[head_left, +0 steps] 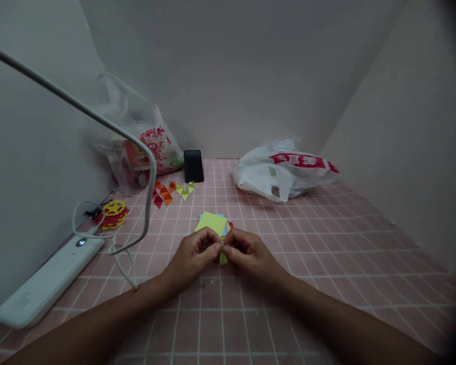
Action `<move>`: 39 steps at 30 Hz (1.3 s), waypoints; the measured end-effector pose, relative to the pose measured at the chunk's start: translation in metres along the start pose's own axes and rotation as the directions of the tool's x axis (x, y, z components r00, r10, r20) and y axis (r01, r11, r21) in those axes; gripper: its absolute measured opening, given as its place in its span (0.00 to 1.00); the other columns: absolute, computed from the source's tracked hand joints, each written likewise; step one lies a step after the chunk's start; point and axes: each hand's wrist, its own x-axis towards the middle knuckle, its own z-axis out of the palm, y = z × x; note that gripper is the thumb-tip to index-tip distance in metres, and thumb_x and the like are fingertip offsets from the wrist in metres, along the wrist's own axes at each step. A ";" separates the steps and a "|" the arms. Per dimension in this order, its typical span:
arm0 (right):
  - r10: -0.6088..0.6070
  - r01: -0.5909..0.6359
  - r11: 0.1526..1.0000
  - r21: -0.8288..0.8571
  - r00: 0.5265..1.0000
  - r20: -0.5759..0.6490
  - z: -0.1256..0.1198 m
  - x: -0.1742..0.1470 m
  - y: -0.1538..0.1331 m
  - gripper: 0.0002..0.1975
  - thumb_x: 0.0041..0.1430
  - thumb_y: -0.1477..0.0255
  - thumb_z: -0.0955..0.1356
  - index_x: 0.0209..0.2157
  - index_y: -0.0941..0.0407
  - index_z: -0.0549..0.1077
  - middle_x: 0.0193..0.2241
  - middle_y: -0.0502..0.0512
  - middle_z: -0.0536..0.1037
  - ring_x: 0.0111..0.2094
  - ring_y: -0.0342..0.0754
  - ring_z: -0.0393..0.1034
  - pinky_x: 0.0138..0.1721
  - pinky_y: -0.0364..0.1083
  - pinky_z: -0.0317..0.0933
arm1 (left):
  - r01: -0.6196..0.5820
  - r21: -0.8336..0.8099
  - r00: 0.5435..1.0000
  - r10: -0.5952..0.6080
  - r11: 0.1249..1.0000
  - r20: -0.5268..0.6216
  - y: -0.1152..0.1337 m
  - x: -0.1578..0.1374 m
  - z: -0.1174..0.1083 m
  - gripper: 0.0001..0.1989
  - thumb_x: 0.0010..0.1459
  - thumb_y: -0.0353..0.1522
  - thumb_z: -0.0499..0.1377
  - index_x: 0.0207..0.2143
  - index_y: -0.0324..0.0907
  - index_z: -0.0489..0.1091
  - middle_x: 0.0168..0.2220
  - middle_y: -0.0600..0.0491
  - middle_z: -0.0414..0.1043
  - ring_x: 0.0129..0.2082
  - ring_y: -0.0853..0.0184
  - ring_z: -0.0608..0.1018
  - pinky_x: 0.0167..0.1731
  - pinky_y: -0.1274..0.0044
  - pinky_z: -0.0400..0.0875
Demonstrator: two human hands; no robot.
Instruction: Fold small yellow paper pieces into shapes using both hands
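Between my fingertips is a small folded piece of yellow paper [223, 257], its lower end showing below the thumbs. My left hand [199, 251] pinches it from the left, thumb against forefinger. From the other side my right hand [249, 253] pinches it in the same way. The fingers hide most of its upper part. Just beyond my hands lies a stack of square paper sheets [212, 222], yellow-green on top, with blue, red and orange edges peeking out. Farther off to the left are several folded paper pieces [167, 192] in red, orange and yellow.
A white power strip [49, 284] with a looping white cable [148, 203] occupies the left side. Near it are red and yellow cut-out shapes [114, 215]. At the back stand a filled plastic bag [137, 142], a black phone [193, 166] and a white plastic bag [285, 170].
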 end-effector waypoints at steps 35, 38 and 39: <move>-0.271 0.233 0.871 -0.432 0.962 -0.028 0.003 -0.005 0.006 0.08 0.57 0.77 0.64 0.24 0.57 0.64 0.20 0.47 0.67 0.21 0.40 0.58 0.24 0.40 0.51 | 0.015 0.091 1.000 -0.014 0.996 -0.016 -0.004 0.002 0.001 0.05 0.54 0.32 0.57 0.30 0.39 0.66 0.25 0.56 0.66 0.26 0.70 0.70 0.29 0.77 0.64; -0.289 0.249 0.857 -0.451 0.957 -0.022 0.003 -0.005 0.007 0.08 0.56 0.78 0.64 0.24 0.57 0.64 0.20 0.47 0.67 0.22 0.40 0.59 0.25 0.40 0.51 | 0.010 0.074 1.000 -0.010 0.997 -0.005 -0.003 0.002 0.001 0.04 0.54 0.32 0.56 0.30 0.40 0.66 0.25 0.57 0.67 0.26 0.70 0.71 0.29 0.77 0.64; -0.292 0.251 0.854 -0.456 0.956 -0.020 0.003 -0.005 0.008 0.08 0.56 0.78 0.64 0.24 0.57 0.64 0.20 0.47 0.67 0.22 0.40 0.59 0.25 0.40 0.51 | 0.007 0.084 1.000 -0.006 0.996 -0.007 -0.003 0.002 0.001 0.04 0.54 0.32 0.56 0.30 0.40 0.66 0.25 0.56 0.68 0.27 0.70 0.71 0.29 0.77 0.64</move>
